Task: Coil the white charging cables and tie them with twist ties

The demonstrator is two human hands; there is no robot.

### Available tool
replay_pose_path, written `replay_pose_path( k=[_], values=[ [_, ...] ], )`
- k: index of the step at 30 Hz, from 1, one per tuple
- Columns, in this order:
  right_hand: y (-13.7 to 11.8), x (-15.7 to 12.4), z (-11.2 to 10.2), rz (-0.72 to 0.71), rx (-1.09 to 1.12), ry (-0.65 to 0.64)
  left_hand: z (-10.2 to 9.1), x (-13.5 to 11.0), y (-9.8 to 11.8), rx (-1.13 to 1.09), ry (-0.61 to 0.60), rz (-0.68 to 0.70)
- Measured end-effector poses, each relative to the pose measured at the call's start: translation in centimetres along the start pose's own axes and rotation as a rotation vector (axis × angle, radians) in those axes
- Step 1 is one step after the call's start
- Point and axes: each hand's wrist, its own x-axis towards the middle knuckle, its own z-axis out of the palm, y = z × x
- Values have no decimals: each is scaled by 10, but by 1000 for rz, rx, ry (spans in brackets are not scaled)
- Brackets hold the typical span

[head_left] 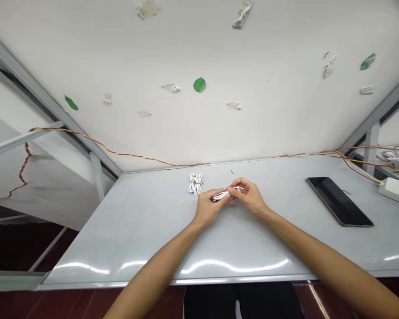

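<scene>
Holding a white cable coil (221,195) over the surface (136,226), toward its back edge; fingers of left hand (209,207) and right hand (249,196) both clamped on it. Coiling looks mostly done, no tie visible on it. Tied white cable bundles (197,188) sit nearer left and back edges.

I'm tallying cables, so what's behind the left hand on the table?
Beyond the left hand, which holds a white cable, lie tied white bundles on the gray table. Whatever that hand and cable cover cannot be seen.
</scene>
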Motion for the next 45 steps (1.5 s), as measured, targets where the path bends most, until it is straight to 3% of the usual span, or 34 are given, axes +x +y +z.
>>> replay_pose_path(
  k=[7,16,22,28,36,45],
  values=[
    [-3,-2,1,61,44,-35,0,-2,4,-39,-27,14],
    [-9,-5,4,193,170,-71,-6,-2,6,107,-51,177],
    [-6,-4,6,233,73,-93,-11,1,8,103,-21,207],
    [-2,-7,9,37,-160,-26,-13,5,13,-96,11,48],
    [-1,-9,5,-159,-371,-71,-15,9,11,-316,10,-194],
    [-2,-2,-1,11,-259,25,-17,9,11,-256,-153,-308]
  ],
)
